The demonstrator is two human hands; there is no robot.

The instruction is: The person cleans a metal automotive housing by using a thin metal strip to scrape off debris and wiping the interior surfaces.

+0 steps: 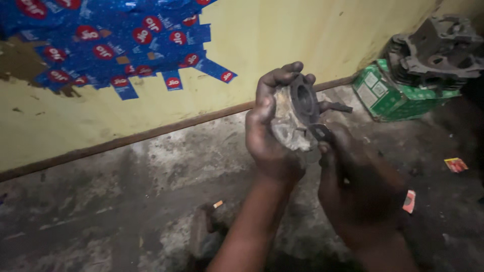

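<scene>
My left hand (266, 136) grips a grimy grey metal engine part (295, 118) with a round bore, holding it up in front of the yellow wall. My right hand (353, 186) is just below and to the right of it, pinching a small dark tool (322, 132) against the part's lower edge. A short metal stud (337, 106) sticks out from the part's right side. Both hands are dark with grease.
A green cardboard box (385, 95) sits at the right by the wall with a dark metal engine casting (436, 50) on top. Blue and red stickers (116, 40) cover the wall's upper left. Small paper scraps (456, 164) lie on the stained concrete floor (151, 201).
</scene>
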